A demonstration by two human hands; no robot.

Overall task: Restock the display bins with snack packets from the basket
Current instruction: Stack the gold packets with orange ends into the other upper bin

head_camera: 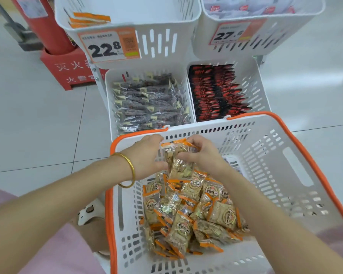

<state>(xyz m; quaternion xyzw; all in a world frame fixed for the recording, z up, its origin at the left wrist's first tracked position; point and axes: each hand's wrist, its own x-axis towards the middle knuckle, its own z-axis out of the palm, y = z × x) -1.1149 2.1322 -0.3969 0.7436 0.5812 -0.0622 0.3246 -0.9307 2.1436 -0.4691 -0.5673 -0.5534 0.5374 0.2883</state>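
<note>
Both my hands are closed on a bunch of packets (179, 163), held just above the pile (196, 210) in the basket (275, 175). My left hand (147, 155) curls around its left edge and my right hand (204, 153) pinches it from the right. How many packets are in the bunch I cannot tell, since my fingers cover much of it.

The packets are clear with orange edges, and their round labels read 百里挑一. The smaller print is too fine to read. A gold bangle (130, 169) sits on my left wrist.

The basket is white with an orange rim, and its near end is cut off by the frame. Beyond it stands a white rack of bins:

- **Upper left bin (162, 40):** it holds a few orange-edged packets (87, 19) in its corner and carries a price tag (107, 46) reading 22.8.
- **Upper right bin (275, 36):** its tag (230, 34) reads 27.6. The white packets (246, 7) inside show red logos too blurred to make out.
- **Lower left bin:** it holds dark snacks in clear wrappers (149, 101) with small yellow labels I cannot read.
- **Lower right bin:** it holds red-and-black packets (216, 91), packed tightly.

To the left, a red fire-extinguisher stand (67, 70) shows 灭火, and the rest of its writing is hidden behind the rack. The floor (38, 115) is pale glossy tile.
</note>
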